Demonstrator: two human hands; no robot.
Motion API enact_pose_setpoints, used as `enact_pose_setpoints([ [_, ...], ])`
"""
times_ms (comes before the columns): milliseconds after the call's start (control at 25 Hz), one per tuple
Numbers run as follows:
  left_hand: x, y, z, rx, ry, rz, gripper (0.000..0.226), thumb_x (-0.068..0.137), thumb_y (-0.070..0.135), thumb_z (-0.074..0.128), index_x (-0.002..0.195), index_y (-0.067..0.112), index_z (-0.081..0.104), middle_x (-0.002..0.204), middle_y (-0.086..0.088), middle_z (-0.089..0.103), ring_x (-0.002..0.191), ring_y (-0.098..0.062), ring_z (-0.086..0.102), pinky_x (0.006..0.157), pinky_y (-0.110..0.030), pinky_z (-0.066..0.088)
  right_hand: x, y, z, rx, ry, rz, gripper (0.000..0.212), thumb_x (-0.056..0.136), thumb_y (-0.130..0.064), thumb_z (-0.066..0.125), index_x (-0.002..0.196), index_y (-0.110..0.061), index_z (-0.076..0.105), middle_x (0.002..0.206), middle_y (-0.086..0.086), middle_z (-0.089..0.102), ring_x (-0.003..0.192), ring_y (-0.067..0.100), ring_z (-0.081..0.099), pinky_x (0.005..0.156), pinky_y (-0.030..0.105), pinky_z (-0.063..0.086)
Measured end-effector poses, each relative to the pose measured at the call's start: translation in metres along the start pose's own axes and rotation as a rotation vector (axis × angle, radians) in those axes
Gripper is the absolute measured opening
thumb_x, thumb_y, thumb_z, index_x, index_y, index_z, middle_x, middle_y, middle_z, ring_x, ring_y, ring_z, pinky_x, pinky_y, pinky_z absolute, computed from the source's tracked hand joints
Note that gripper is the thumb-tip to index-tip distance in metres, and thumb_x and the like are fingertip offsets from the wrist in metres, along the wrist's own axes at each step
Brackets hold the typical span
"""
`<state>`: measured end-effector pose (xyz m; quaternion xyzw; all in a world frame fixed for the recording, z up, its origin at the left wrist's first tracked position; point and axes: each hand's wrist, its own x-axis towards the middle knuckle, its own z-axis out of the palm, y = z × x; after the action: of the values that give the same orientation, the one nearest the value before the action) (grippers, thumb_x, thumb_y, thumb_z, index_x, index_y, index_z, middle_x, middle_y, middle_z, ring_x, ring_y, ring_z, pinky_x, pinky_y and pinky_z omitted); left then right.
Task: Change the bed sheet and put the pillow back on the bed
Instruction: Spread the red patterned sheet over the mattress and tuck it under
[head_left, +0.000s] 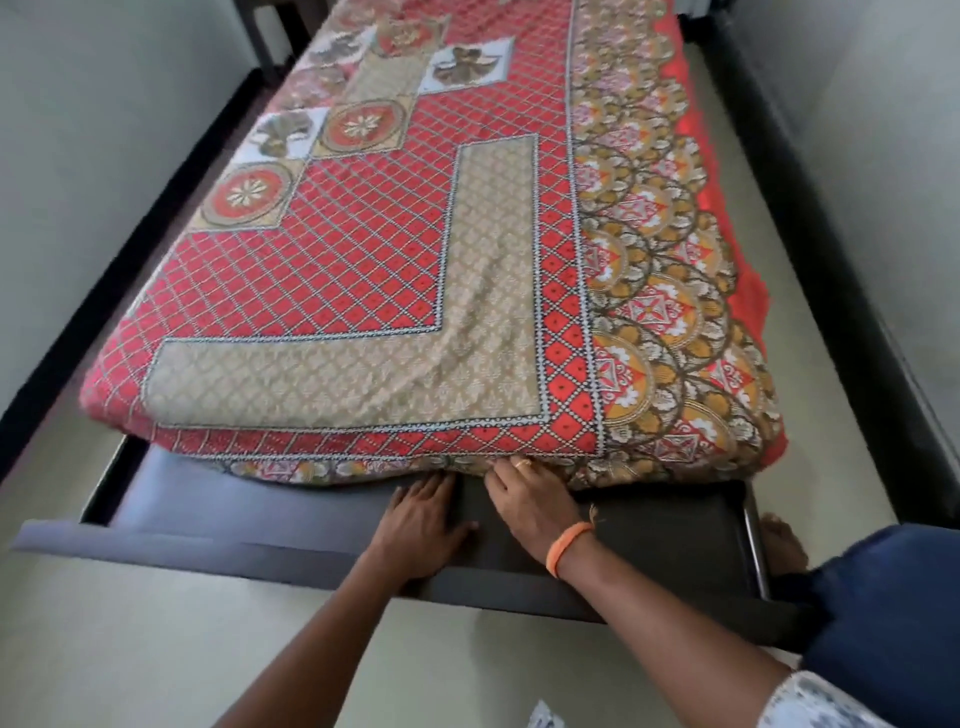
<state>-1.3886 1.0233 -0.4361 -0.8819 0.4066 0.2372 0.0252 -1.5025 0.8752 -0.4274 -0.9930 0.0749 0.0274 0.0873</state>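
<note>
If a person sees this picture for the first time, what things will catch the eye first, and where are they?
The red patterned bed sheet dominates, spread over the mattress from the middle to the top of the view. At its near edge, the left hand and the right hand reach side by side under the sheet's hem, over the dark bed frame. An orange wristband stands out on the right wrist.

red lattice-patterned bed sheet (405, 270), dark bed frame (270, 525)
</note>
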Motion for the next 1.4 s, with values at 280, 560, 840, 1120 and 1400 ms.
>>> enact_pose_setpoints([
  [280, 0.021, 0.006, 0.004, 0.077, -0.043, 0.044, 0.115, 0.074, 0.086, 0.041, 0.156, 0.008, 0.015, 0.159, -0.016, 0.023, 0.147, -0.032, 0.021, 0.122, -0.04, 0.014, -0.001, 0.008, 0.026, 0.184, -0.155, 0.33, 0.035, 0.096, -0.026, 0.047, 0.129, -0.015, 0.052, 0.13, 0.003, 0.054, 0.117, 0.027, 0.056, 0.098, 0.037, 0.047],
  [560, 0.022, 0.014, 0.006, 0.003, -0.045, 0.017, 0.095, 0.087, 0.065, 0.051, 0.155, 0.008, 0.016, 0.16, -0.016, 0.021, 0.147, -0.033, 0.021, 0.121, -0.04, 0.019, -0.019, 0.022, 0.02, 0.421, -0.297, 0.31, 0.061, 0.097, -0.032, 0.052, 0.152, -0.015, 0.029, 0.159, -0.002, 0.027, 0.144, 0.023, 0.031, 0.117, 0.034, 0.027],
  [840, 0.007, -0.007, 0.0, -0.066, -0.106, 0.179, 0.081, 0.099, 0.054, 0.041, 0.158, 0.012, 0.005, 0.165, -0.006, 0.008, 0.152, -0.022, 0.004, 0.122, -0.037, 0.009, -0.063, 0.054, -0.001, 0.161, 0.098, 0.14, 0.034, 0.082, -0.003, 0.066, 0.116, -0.009, 0.068, 0.108, 0.004, 0.07, 0.098, 0.024, 0.066, 0.08, 0.033, 0.057],
  [1120, 0.001, 0.005, -0.001, -0.017, 0.024, 0.327, 0.078, 0.098, 0.054, 0.043, 0.158, 0.015, 0.011, 0.164, -0.002, 0.017, 0.151, -0.016, 0.011, 0.123, -0.03, 0.011, -0.018, 0.042, -0.002, 0.006, 0.068, -0.132, 0.038, 0.072, -0.001, 0.07, 0.11, -0.01, 0.072, 0.108, 0.004, 0.072, 0.096, 0.022, 0.068, 0.077, 0.032, 0.06],
  [1400, 0.022, 0.013, -0.001, 0.04, -0.13, 0.23, 0.093, 0.091, 0.07, 0.04, 0.158, 0.012, 0.01, 0.164, -0.005, 0.014, 0.151, -0.02, 0.012, 0.124, -0.038, 0.009, 0.012, 0.008, -0.007, -0.028, -0.274, 0.12, 0.032, 0.093, -0.016, 0.052, 0.123, -0.008, 0.056, 0.118, 0.012, 0.062, 0.105, 0.032, 0.063, 0.085, 0.04, 0.052],
])
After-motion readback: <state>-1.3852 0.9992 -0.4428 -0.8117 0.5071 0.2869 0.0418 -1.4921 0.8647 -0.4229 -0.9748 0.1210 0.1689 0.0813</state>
